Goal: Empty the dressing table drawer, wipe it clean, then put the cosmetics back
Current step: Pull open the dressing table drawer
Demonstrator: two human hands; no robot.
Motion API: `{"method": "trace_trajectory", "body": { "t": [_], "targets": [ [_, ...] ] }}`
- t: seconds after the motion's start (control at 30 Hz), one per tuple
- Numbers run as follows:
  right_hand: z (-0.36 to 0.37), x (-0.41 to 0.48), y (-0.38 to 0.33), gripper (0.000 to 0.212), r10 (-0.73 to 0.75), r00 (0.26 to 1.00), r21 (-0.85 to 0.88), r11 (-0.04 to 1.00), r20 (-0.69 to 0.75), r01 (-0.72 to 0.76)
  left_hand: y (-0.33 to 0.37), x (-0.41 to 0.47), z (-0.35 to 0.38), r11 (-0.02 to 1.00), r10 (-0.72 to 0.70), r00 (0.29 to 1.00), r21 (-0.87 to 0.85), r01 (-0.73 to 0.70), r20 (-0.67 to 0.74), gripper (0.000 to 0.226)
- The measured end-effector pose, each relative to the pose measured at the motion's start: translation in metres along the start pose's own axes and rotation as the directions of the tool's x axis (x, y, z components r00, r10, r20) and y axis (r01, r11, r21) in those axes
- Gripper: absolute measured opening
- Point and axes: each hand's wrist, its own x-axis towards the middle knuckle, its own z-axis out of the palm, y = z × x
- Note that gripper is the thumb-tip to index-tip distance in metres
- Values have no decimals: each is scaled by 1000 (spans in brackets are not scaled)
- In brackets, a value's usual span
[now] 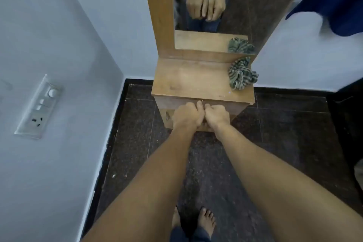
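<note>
Both curl on drawer front (238,108): L hand (185,117), R hand (217,116).

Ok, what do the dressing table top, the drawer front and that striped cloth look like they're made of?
Dressing table top: wood-look board, probably laminate, matte, with grain and pale scuffs. Drawer front, where the left hand and right hand curl their fingers: seemingly the same brown board. Striped cloth: soft woven fabric, green and pale stripes, crumpled in folds.
</note>
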Motion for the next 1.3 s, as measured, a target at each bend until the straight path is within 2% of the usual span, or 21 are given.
{"method": "trace_trajectory", "body": {
  "t": [0.13, 0.4, 0.57, 0.63, 0.77, 1.0, 1.13, 1.3],
  "targets": [
    [18, 22, 19, 39, 72, 997, 91, 993, 11, -72, -18, 18, 32, 987, -139, 988, -73, 144, 65, 59],
    [44, 59, 27, 26, 111, 993, 232, 968, -34, -100, -27, 51, 70, 948, -252, 963, -174, 266, 99, 52],
    [52, 76, 29, 11, 166, 985, 276, 949, -40, -149, -28, 71, 84, 911, -278, 951, -277, 306, 138, 52],
    [56, 82, 32, 15, 198, 980, 339, 924, -33, -175, -29, 80, 90, 880, -290, 944, -345, 328, 156, 51],
    [65, 94, 34, 17, 245, 969, 459, 866, -37, -201, -29, 91, 97, 799, -288, 941, -497, 339, 179, 33],
    [68, 99, 29, 17, 249, 968, 529, 824, -19, -202, -30, 99, 101, 730, -308, 888, -513, 451, 342, 26],
    [73, 100, 35, 20, 261, 965, 551, 806, -3, -216, -26, 86, 92, 677, -310, 875, -559, 478, 372, 30],
    [76, 84, 51, 11, 263, 965, 573, 787, 22, -228, -33, 62, 97, 617, -312, 861, -603, 506, 403, 26]
  ]
}}
